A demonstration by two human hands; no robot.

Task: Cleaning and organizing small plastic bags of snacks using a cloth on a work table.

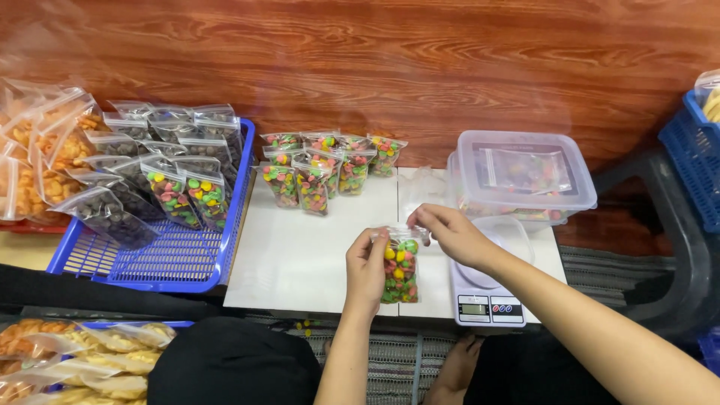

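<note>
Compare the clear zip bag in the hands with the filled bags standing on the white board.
The clear zip bag of multicoloured candy is held by the left hand and right hand pinching its top; the standing candy bags are untouched. It is alone; they cluster in rows. Both hold similar multicoloured candy.

Home snack-packing spot, kitchen scale (490, 296), candy bags (315, 176), blue basket (161, 262)

wall: red-brown wood grain (420, 67) | table: low, white (300, 255) | floor: striped mat (390, 352)
</note>
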